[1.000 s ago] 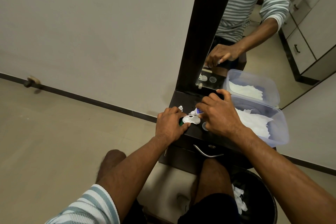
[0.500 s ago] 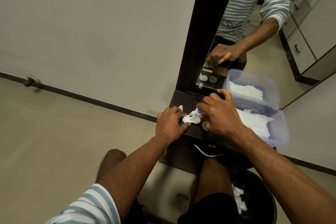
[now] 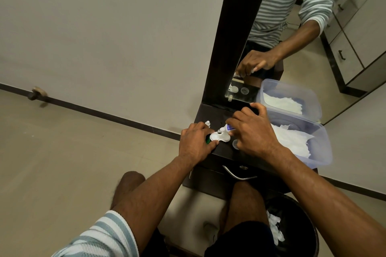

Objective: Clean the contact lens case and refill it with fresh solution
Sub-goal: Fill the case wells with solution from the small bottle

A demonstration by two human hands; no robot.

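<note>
A white contact lens case (image 3: 219, 137) lies on the dark dresser top (image 3: 211, 113), with a green cap (image 3: 208, 139) at its left end. My left hand (image 3: 195, 143) pins the case by that left end. My right hand (image 3: 253, 132) grips a small white solution bottle (image 3: 226, 128) with a blue label, tipped so its nozzle points down at the case's right well. A small white bottle cap (image 3: 207, 123) stands on the dresser just behind my left hand. A clear round lid (image 3: 235, 144) lies under my right hand.
A clear plastic box (image 3: 321, 152) holding white tissues sits at the dresser's right, its lid up against the mirror (image 3: 292, 27). A drawer with a metal handle (image 3: 238, 175) is below. A black bin (image 3: 296, 231) with used tissues stands by my right knee.
</note>
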